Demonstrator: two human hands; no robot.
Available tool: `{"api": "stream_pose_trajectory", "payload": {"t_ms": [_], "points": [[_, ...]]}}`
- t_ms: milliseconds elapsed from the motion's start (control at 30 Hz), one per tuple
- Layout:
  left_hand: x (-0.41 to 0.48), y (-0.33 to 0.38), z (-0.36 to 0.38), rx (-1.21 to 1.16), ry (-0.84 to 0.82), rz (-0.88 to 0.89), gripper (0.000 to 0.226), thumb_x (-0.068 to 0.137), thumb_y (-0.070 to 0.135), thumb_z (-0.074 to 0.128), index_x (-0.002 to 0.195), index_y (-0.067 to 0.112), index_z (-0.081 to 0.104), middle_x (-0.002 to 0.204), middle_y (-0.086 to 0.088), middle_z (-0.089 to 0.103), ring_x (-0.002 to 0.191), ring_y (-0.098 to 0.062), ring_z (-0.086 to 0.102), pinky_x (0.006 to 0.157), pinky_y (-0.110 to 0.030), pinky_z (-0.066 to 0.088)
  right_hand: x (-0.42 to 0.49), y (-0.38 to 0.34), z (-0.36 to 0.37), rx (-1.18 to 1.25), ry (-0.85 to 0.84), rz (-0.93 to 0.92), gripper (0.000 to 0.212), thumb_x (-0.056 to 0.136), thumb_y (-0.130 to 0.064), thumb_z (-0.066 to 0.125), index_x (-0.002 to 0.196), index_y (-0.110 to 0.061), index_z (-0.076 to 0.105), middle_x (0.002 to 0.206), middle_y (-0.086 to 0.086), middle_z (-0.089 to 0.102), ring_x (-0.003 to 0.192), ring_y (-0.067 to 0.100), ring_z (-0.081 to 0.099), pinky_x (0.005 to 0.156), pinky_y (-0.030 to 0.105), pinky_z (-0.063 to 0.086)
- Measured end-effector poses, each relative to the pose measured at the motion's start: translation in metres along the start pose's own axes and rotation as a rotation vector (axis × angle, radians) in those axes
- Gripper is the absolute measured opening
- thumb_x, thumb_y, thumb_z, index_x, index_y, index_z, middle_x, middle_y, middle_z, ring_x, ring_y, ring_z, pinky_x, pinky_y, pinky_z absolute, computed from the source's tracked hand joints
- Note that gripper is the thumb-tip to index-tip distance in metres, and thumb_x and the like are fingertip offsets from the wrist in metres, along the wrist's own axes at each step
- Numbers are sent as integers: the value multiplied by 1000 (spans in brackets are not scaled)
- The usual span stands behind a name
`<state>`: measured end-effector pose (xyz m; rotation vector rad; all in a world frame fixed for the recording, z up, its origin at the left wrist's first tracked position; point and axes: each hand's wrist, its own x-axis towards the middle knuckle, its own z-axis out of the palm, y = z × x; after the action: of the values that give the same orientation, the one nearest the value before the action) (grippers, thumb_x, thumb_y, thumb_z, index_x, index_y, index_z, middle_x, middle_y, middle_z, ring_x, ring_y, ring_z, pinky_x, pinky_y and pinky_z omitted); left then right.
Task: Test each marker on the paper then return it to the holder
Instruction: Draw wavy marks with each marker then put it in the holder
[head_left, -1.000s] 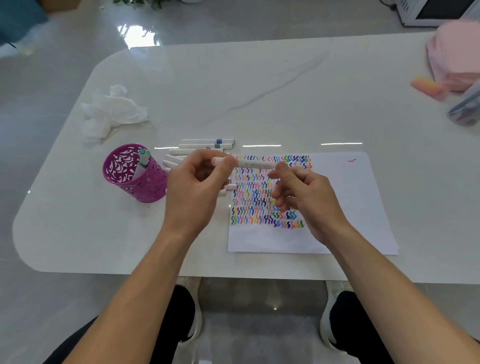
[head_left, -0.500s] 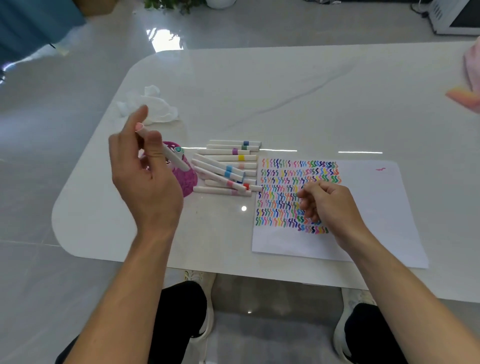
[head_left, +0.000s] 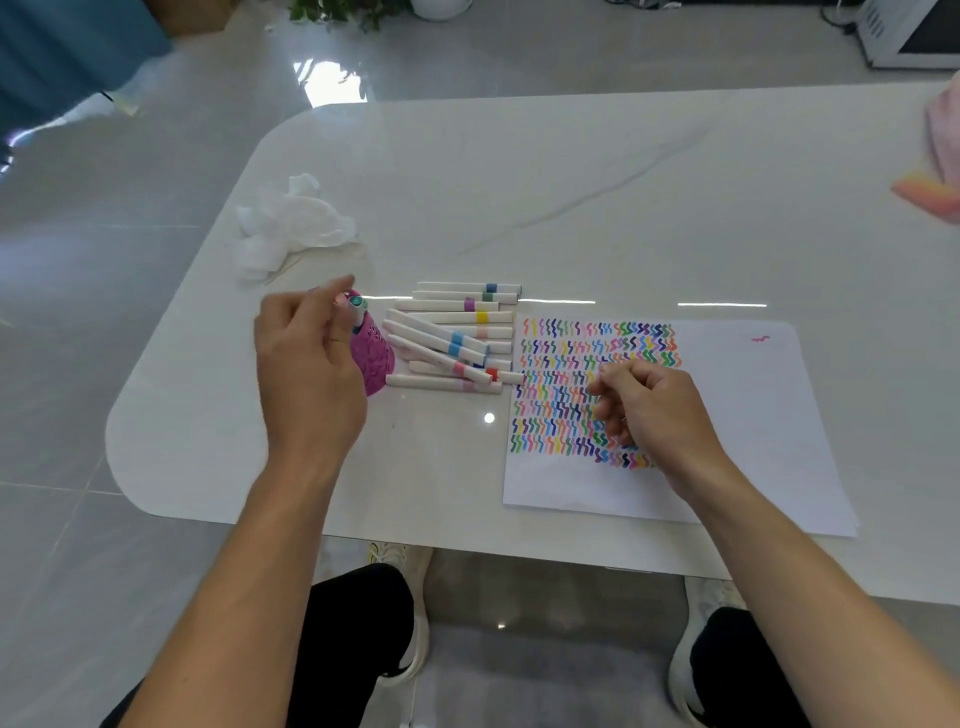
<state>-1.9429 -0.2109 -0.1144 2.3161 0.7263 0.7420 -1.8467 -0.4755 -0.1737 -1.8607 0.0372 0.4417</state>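
Note:
The purple perforated holder (head_left: 375, 364) stands on the white table, left of a pile of several white markers (head_left: 451, 336) with coloured bands. My left hand (head_left: 306, 364) is right at the holder and covers its left side. Its fingertips pinch a pink-capped marker (head_left: 340, 299) that stands in the holder beside a teal-capped marker (head_left: 356, 302). The paper (head_left: 737, 415) lies to the right, its left half filled with rows of coloured squiggles. On those squiggles rests my right hand (head_left: 649, 410), fingers loosely curled and holding nothing.
A crumpled white tissue (head_left: 291, 228) lies behind the holder near the table's left edge. A pink and orange object (head_left: 927, 196) sits at the far right edge. A single pink mark (head_left: 760, 339) is on the paper's upper right.
My left hand carried the capped pink marker away from my right hand, swung it left and lowered it into the holder. My right hand dropped onto the paper and stayed there.

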Motion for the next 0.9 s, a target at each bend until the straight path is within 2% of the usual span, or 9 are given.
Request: {"api": "stream_pose_trajectory", "payload": {"t_ms": [100,233,433,600,667,800,900], "points": [[-4,-3,4,144,-87,-40,34,108,24,45,139,21,59,128,-5,55,124,-23,52,98,-22,39,-1,0,1,-18,0,-3,34,106,-23,55,82,-9,74,61,0,70,47,7,57,46,17,46],[-6,0,6,205,-73,-29,35,106,22,48,140,14,55,133,-10,55,123,-28,53,101,-40,48,-1,0,0,-16,2,-5,34,106,-23,55,81,-9,74,61,1,70,46,8,57,46,18,46],[-11,8,9,190,26,15,46,97,15,61,141,10,50,130,-12,54,120,-26,50,100,-35,45,0,0,-1,-13,7,-3,35,106,-24,55,80,-11,74,62,1,71,47,7,59,46,16,46],[-24,24,18,132,70,114,57,90,11,70,142,10,47,129,-11,54,118,-26,50,98,-38,50,-1,2,-3,-27,14,-7,34,106,-23,55,81,-11,75,64,2,72,48,6,59,47,17,49],[-29,28,22,101,66,179,52,90,8,70,138,11,50,124,-10,57,114,-25,53,97,-40,52,-1,2,-4,-26,18,-11,34,105,-22,55,81,-11,75,64,3,72,48,7,59,47,17,48],[-39,32,33,79,-54,286,24,93,7,65,116,12,64,105,-4,63,95,-18,58,83,-36,54,-1,2,-7,-11,22,-9,34,105,-22,55,81,-9,76,64,3,72,48,9,60,46,17,47],[-45,31,45,111,-225,209,17,94,11,65,110,16,68,103,2,66,88,-12,58,78,-31,55,-1,3,-11,-9,30,-6,35,106,-22,54,82,-9,75,62,1,71,49,8,60,47,16,47]]}}
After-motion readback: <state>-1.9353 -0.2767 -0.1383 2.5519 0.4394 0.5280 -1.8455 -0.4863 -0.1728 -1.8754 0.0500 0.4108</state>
